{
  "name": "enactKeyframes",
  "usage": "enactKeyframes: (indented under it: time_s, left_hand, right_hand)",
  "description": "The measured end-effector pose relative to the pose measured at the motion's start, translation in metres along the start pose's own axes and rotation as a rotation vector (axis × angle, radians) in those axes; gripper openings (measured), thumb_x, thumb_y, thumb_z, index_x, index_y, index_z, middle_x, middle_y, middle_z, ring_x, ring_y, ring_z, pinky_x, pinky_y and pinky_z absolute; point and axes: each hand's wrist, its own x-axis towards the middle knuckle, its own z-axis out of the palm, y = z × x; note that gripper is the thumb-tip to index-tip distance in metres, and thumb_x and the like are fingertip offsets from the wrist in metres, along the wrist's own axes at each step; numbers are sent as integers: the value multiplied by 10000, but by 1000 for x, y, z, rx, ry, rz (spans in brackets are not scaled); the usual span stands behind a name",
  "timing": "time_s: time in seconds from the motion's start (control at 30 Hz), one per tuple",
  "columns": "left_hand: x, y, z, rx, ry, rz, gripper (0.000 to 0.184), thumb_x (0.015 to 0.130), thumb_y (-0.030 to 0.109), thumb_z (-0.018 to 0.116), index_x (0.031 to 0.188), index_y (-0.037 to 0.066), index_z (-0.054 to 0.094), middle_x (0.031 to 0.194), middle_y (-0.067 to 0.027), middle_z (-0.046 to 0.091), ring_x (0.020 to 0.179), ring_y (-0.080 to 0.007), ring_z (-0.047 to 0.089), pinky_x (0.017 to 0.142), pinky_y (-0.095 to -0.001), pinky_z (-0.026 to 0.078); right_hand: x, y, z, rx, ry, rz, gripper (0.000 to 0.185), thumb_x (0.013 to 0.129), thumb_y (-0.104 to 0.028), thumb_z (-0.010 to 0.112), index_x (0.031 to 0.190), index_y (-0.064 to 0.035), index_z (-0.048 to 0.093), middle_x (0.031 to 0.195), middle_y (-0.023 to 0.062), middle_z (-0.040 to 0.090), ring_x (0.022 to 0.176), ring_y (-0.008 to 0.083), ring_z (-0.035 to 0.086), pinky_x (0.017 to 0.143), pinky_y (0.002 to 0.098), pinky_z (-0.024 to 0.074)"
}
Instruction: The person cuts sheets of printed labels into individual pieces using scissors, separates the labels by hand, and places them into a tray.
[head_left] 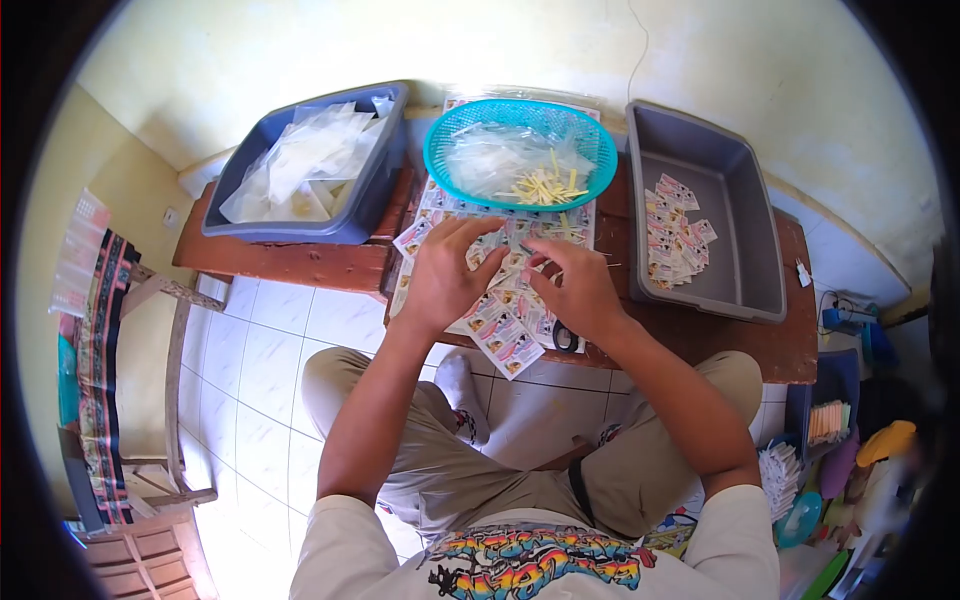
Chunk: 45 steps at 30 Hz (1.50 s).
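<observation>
Turquoise is the basket [437,140], set at twelve o'clock from the hands on a red-brown bench [300,262], with clear bags [485,160] and pale yellow strips [545,188] held in it. Printed cards [507,345] are spread under and around the hands, one poking out past the bench edge at six o'clock. The left hand [455,275] is raised over them with thumb and forefinger parted, and nothing is seen gripped there. The right hand [575,285] is held opposite, thumb and fingertips brought close together; whether something thin is pinched between them cannot be told. At ten o'clock more clear bags are heaped in the blue tub [300,233]; toward three, a pile of cards lies in the grey tub [738,258]. At five, a black ring [566,337] is left near the bench edge.

Such thin, slippery film is probably best handled by its edges, with a light pinch so that it is not creased. Cards are better lifted singly by a corner, and the overhanging one is better drawn inward, lest it be brushed off by a forearm. Strips, being slender, are likely picked up most cleanly by one end.
</observation>
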Motion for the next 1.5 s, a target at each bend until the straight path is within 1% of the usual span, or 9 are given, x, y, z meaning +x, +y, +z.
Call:
enactKeyframes:
  time_s: [0.27,0.33,0.5,0.63,0.73,0.9,1.17,1.27,1.5]
  left_hand:
    - [-68,-50,24,79,-17,-140,570,801,158,905,1300,-13,687,1286,-222,707,1199,-395,678,1031,-459,544]
    - [-80,-61,28,90,-29,-161,654,779,170,919,1346,-22,655,1353,-232,665,1251,-412,642,1064,-472,524]
    - [-95,-73,31,168,-61,-200,747,749,186,933,1391,-29,618,1387,-239,633,1292,-425,603,1103,-503,482]
    - [-98,-79,32,172,-68,-158,737,740,181,935,1373,-31,624,1349,-232,649,1266,-419,614,1086,-496,490]
    - [-97,-80,33,148,-116,-206,721,762,223,914,1377,-16,625,1358,-198,647,1292,-399,594,1120,-500,467]
    - [-93,-72,30,93,-71,-171,668,732,148,920,1327,-3,656,1279,-213,671,1215,-417,637,1065,-500,503]
    - [-85,-54,18,13,-59,-164,617,762,185,881,1324,36,675,1330,-174,645,1261,-388,612,1082,-487,508]
    - [-82,-45,12,-15,-47,-122,617,756,159,892,1323,39,677,1347,-178,634,1250,-388,623,1062,-474,527]
    - [-72,-13,-2,-13,-15,20,645,754,127,896,1354,59,669,1371,-175,628,1242,-393,626,1062,-478,532]
  right_hand:
    - [4,34,52,-113,-100,22,436,885,-74,778,1302,21,696,1054,227,718,826,330,756,782,438,596]
    - [6,38,58,-170,-93,13,435,876,-90,796,1293,2,712,1084,239,704,924,375,735,842,452,590]
    - [1,49,68,-257,-94,-66,379,872,-100,826,1230,0,747,1105,212,705,904,345,735,803,434,584]
    - [1,45,69,-286,-123,-67,325,871,-88,820,1186,-23,769,1118,213,697,988,402,707,861,453,579]
    - [0,46,69,-289,-123,-60,322,869,-88,817,1179,-18,769,1127,212,696,1002,404,704,882,451,574]
    - [-1,44,69,-270,-99,-48,349,878,-73,789,1221,-18,749,1125,209,689,976,399,705,868,458,574]
    - [0,28,52,-253,-9,-22,374,932,-11,661,1303,-25,702,1109,213,681,915,377,710,827,455,580]
    - [-1,13,41,-239,7,-6,337,947,-49,672,1280,-28,717,1110,241,685,959,416,685,872,512,548]
    - [-9,-8,18,-57,93,120,358,918,-60,776,1273,-47,733,1121,187,755,888,284,770,789,380,616]
